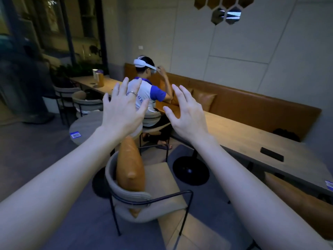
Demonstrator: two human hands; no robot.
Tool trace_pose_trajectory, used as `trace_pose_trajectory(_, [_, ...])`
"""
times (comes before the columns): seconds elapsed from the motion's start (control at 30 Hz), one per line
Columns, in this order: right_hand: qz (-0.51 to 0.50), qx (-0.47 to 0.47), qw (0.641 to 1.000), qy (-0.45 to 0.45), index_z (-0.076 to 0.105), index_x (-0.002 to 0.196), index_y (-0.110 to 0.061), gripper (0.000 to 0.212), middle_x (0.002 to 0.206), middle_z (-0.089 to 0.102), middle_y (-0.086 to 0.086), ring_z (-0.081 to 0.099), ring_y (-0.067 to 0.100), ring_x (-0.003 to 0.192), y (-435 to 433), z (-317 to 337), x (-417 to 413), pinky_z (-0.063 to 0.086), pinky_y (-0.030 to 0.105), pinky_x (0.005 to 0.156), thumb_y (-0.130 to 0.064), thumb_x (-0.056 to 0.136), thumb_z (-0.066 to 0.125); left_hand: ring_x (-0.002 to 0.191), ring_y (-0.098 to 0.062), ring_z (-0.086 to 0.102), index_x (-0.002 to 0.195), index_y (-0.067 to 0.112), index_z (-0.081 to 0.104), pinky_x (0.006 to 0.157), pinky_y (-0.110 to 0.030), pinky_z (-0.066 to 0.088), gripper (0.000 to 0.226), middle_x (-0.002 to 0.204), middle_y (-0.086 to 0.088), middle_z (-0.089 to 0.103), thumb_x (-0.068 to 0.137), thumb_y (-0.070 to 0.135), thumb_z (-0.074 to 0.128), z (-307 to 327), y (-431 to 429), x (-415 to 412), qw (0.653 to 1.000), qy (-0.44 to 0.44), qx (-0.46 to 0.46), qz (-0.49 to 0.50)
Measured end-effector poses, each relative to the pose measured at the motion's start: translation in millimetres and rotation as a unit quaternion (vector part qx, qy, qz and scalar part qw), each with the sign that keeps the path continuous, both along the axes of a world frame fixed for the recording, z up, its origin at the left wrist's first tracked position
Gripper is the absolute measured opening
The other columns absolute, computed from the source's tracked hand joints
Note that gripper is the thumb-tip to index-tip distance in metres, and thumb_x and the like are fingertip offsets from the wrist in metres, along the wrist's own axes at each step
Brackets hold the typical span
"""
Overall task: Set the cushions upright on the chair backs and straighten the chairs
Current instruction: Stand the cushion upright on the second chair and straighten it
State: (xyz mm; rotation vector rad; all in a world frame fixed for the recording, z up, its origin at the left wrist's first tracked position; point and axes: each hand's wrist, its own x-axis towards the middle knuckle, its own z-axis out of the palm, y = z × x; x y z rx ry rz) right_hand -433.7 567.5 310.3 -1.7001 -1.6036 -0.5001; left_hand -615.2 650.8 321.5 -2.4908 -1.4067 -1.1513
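Hands, both mine, out front at arm's length. Left hand [122, 112]: fingers spread wide, ring on one finger, nothing held. Right hand [187, 114]: same, grip fully open, empty, palm down.

Cushion [130, 165], tan leather: already standing on edge on the near chair [162, 179], leaning against the curved backrest. Long axis runs roughly vertical, top end pointing up and slightly away from me toward the round desk [84, 127]; one corner pokes fwd over the seat.

Step, as I judge it: this cushion looks set, hands free and clear of it, so I'm btwn items. Chair sits angled to the long desk [252, 139], so straightening prob. still due. Next move calls for dropping both hands to the backrest/arm frame and turning the chair square to the desk w/o knocking the cushion flat.

Also noted: seated person [144, 94] in headset further along; second tan cushion [204, 101] on the wall bench [261, 105]; dark phone [272, 154] on long desk.
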Motion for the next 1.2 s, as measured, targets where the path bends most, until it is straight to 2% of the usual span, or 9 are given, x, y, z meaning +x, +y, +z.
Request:
trace_pose_trajectory(0.17, [0.012,-0.018,0.999,0.033,0.031,0.164,-0.022,0.068,0.17,0.033,0.011,0.034,0.026,0.154,79,-22,11,0.032,0.045,0.118,-0.048,0.104,0.051,0.157,-0.033,0.015,0.162,0.032,0.024,0.12,-0.061,0.017,0.066,0.172,-0.01,0.02,0.102,0.053,0.04,-14,72,20,0.999,0.021,-0.028,0.002])
trace_pose_trajectory(0.37, [0.002,-0.07,0.994,0.083,0.024,0.166,-0.024,0.07,0.173,0.025,0.009,0.028,0.026,0.157,185,-71,40,0.028,0.05,0.122,-0.053,0.105,0.043,0.157,-0.033,0.015,0.162,0.033,0.023,0.121,-0.061,0.017,0.066,0.172,-0.009,0.019,0.101,0.054,0.038,-51,176,54,0.995,0.081,-0.066,0.005])
trace_pose_trajectory(0.7, [-0.036,-0.184,0.968,0.167,0.021,0.167,-0.027,0.071,0.175,0.021,0.01,0.024,0.029,0.158,288,-186,59,0.025,0.054,0.123,-0.056,0.106,0.041,0.157,-0.033,0.014,0.162,0.032,0.02,0.119,-0.064,0.019,0.068,0.171,-0.01,0.019,0.1,0.055,0.038,-168,291,81,0.97,0.172,-0.17,-0.027])
trace_pose_trajectory(0.83, [-0.08,-0.236,0.949,0.193,0.019,0.167,-0.028,0.072,0.176,0.017,0.009,0.02,0.028,0.159,307,-236,46,0.025,0.057,0.123,-0.059,0.105,0.04,0.155,-0.035,0.019,0.161,0.031,0.023,0.115,-0.065,0.026,0.07,0.17,-0.011,0.022,0.099,0.056,0.042,-218,332,79,0.955,0.21,-0.201,-0.056])
trace_pose_trajectory(1.03, [-0.186,-0.347,0.883,0.256,0.012,0.167,-0.035,0.08,0.177,0.005,0.005,0.016,0.033,0.159,321,-314,-8,0.023,0.06,0.121,-0.072,0.1,0.036,0.15,-0.035,0.027,0.16,0.033,0.023,0.111,-0.064,0.035,0.087,0.166,-0.009,0.028,0.088,0.049,0.069,-293,399,64,0.918,0.241,-0.289,-0.129])
trace_pose_trajectory(1.1, [-0.232,-0.38,0.849,0.284,0.009,0.167,-0.037,0.085,0.177,0.004,0.007,0.016,0.036,0.159,323,-337,-36,0.022,0.063,0.12,-0.078,0.096,0.033,0.151,-0.039,0.025,0.162,0.033,0.021,0.114,-0.062,0.034,0.092,0.169,-0.011,0.021,0.087,0.053,0.07,-317,416,58,0.899,0.243,-0.327,-0.164])
trace_pose_trajectory(1.2, [-0.292,-0.418,0.792,0.336,0.009,0.165,-0.039,0.089,0.177,0.006,0.009,0.018,0.039,0.157,326,-366,-80,0.023,0.063,0.118,-0.084,0.092,0.03,0.154,-0.043,0.014,0.161,0.036,0.021,0.116,-0.065,0.028,0.089,0.173,-0.011,0.002,0.087,0.066,0.061,-350,433,42,0.87,0.267,-0.364,-0.198])
